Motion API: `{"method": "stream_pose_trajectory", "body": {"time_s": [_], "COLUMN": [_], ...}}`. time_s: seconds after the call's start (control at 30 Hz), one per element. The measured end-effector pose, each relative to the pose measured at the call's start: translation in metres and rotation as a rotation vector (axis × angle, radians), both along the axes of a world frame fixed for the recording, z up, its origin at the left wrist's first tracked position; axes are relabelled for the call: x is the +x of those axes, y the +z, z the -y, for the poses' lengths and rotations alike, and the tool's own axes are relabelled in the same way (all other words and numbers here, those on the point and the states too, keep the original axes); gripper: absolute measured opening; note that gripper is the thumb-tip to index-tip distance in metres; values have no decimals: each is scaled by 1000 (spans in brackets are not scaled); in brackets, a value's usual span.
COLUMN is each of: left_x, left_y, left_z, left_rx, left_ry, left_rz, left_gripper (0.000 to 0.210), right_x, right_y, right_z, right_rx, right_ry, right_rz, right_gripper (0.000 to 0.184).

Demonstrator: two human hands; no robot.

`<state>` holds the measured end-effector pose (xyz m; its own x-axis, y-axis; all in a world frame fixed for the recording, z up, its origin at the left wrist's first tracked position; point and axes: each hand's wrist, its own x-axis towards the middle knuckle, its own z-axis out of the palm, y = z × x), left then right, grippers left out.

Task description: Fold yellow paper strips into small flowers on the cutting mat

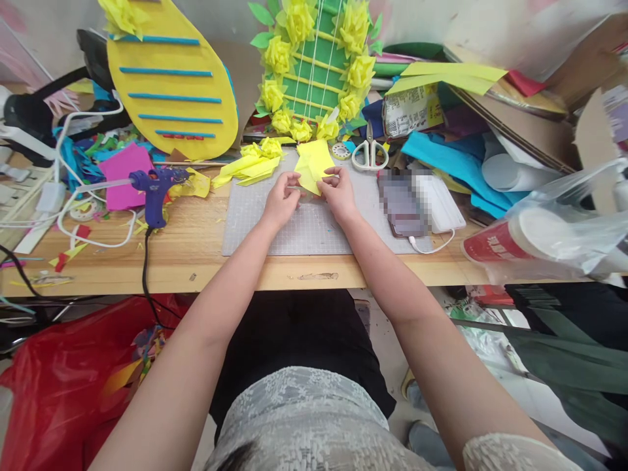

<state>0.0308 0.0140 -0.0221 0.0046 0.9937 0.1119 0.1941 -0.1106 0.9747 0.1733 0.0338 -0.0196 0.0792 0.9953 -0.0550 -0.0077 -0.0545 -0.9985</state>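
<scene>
A yellow piece of crepe paper [314, 163] is held over the grey cutting mat [314, 229], its near corner pointing towards me. My left hand [283, 199] has thumb and forefinger closed on its left near edge. On the other side my right hand [339, 195] pinches the right near edge. Further yellow paper pieces [252, 171] and crumpled yellow paper flowers [265, 149] lie left of the hands. White-handled scissors [369, 154] and a small tape roll [340, 151] rest to the right of the paper.
Behind stand a green panel [314, 91] ringed with yellow paper flowers and a yellow board [171, 85] with blue strips. A purple glue gun [159, 190] is at left. To the right are a phone [402, 203], a white power bank [444, 199] and a bagged cup [520, 235].
</scene>
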Motion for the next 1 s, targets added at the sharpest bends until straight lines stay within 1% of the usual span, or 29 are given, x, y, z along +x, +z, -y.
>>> {"method": "stream_pose_trajectory", "body": {"time_s": [0.07,0.17,0.23,0.33,0.37,0.43,0.5,0.53,0.63,0.7,0.87,0.93,1.0], "left_x": [-8,-19,-25,-28,-28,-25,-22,-19,-13,-11,-15,-19,-22], "left_y": [-2,1,5,12,14,17,19,20,21,21,22,24,26], "left_z": [0,-1,-1,1,2,5,10,11,16,17,19,21,23], "left_rx": [85,218,250,283,292,292,270,255,211,194,149,139,130], "left_ry": [12,71,78,67,64,63,86,108,159,157,103,88,85], "left_rz": [-115,-309,-420,-580,-636,-738,-819,-849,-902,-909,-897,-876,-836], "left_gripper": [46,50,44,27,22,13,10,11,13,15,17,17,22], "right_x": [3,7,10,14,15,17,19,19,18,15,9,9,9], "right_y": [2,6,7,6,5,4,7,9,15,16,9,7,6], "right_z": [-1,0,-1,-3,-4,-4,0,3,14,17,14,12,11], "right_rx": [16,30,53,101,127,222,362,427,533,532,422,394,364], "right_ry": [6,118,214,328,333,294,242,241,335,354,315,306,292], "right_rz": [14,16,36,109,153,290,484,585,799,853,818,786,751], "right_gripper": [32,28,24,19,19,23,34,39,45,44,34,32,33]}}
